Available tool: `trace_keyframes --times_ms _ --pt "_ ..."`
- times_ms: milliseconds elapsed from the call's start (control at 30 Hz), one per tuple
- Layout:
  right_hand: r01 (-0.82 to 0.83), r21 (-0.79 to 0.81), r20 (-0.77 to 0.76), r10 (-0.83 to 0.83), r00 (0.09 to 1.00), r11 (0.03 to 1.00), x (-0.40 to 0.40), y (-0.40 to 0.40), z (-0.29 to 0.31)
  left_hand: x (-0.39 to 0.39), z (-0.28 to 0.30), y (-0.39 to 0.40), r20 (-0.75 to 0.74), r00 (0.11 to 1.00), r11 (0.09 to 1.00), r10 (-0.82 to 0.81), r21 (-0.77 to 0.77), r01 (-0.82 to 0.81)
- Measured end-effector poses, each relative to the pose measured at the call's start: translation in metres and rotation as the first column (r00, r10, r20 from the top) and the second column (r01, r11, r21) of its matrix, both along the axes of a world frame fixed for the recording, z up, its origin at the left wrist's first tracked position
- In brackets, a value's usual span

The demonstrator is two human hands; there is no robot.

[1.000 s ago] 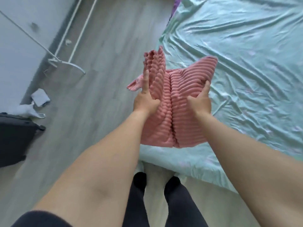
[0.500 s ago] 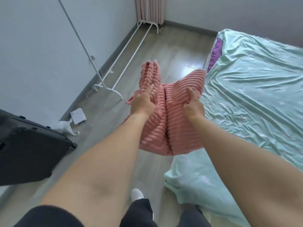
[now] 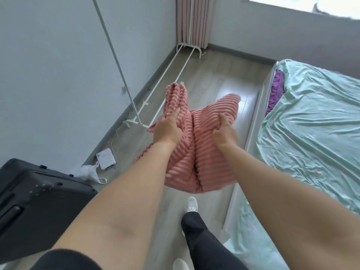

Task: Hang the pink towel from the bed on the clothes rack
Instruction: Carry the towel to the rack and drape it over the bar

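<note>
A pink ribbed towel (image 3: 196, 152) hangs in the air over the wooden floor, folded along the middle. My left hand (image 3: 167, 129) grips its left fold and my right hand (image 3: 224, 131) grips its right fold. The white clothes rack (image 3: 116, 61) stands along the left wall, ahead and left of the towel; its floor rails run toward the far corner. Its top bar is out of view. The bed (image 3: 311, 123) with a mint-green sheet lies to the right, apart from the towel.
A black suitcase (image 3: 35, 203) stands at the lower left near the wall. A white box (image 3: 106, 158) with a cable and a crumpled white bag (image 3: 87, 172) lie on the floor by the wall. A pink curtain (image 3: 192, 20) hangs in the far corner.
The towel has come off the bed and now hangs over the floor. My view has turned left and up toward the rack and the far corner. Both hands keep their grip.
</note>
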State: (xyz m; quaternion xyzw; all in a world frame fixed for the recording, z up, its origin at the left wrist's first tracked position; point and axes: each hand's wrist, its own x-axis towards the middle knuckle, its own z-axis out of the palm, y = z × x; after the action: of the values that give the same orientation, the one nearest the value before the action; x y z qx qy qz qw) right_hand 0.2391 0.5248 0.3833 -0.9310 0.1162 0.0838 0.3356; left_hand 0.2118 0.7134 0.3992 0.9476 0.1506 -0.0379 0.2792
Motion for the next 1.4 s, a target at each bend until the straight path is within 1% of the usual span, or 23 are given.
trace_keyframes --times_ms 200,300,433,533,667,800,1000,1167,1267,1333,1400 --pt "-0.004 0.055 -0.005 0.004 1.0 0.998 0.111 0.032 0.005 0.107 0.012 0.03 -0.028 1.0 0.999 -0.01 0.038 0.011" --pt "-0.009 0.058 -0.012 0.01 1.0 0.998 0.169 0.047 0.012 0.161 0.02 0.044 -0.045 0.999 1.0 0.001 0.029 0.001" --pt "-0.012 0.075 -0.007 0.012 1.0 0.997 0.24 0.07 0.022 0.234 0.029 0.065 -0.03 1.0 0.998 -0.008 0.059 0.01" --pt "0.012 0.065 0.001 -0.012 1.0 0.998 0.299 0.085 0.026 0.299 0.032 0.084 -0.06 0.997 0.998 -0.041 0.047 0.044" --pt "0.052 0.059 0.042 -0.054 0.998 0.997 0.376 0.107 0.046 0.385 0.049 0.106 -0.025 0.996 0.996 -0.082 0.044 0.083" --pt "0.08 0.057 0.068 -0.084 0.994 0.995 0.449 0.12 0.065 0.463 0.069 0.119 -0.024 0.994 0.993 -0.104 0.054 0.105" --pt "0.046 0.076 0.085 -0.052 0.995 0.996 0.569 0.129 0.09 0.576 0.097 0.125 0.037 0.997 0.995 -0.07 0.075 0.067" --pt "-0.018 0.137 0.117 0.002 0.993 0.99 0.679 0.128 0.116 0.67 0.124 0.119 0.084 0.996 0.995 -0.027 0.094 0.019" --pt "-0.074 0.171 0.147 0.049 0.988 0.982 0.746 0.126 0.15 0.721 0.152 0.109 0.136 0.99 0.995 0.031 0.087 -0.043" --pt "-0.12 0.202 0.163 0.087 0.983 0.972 0.788 0.128 0.176 0.753 0.175 0.104 0.153 0.987 0.995 0.038 0.081 -0.051" --pt "-0.149 0.289 0.173 0.102 0.98 0.946 0.825 0.133 0.2 0.785 0.195 0.105 0.195 0.981 0.996 0.013 0.082 -0.029"
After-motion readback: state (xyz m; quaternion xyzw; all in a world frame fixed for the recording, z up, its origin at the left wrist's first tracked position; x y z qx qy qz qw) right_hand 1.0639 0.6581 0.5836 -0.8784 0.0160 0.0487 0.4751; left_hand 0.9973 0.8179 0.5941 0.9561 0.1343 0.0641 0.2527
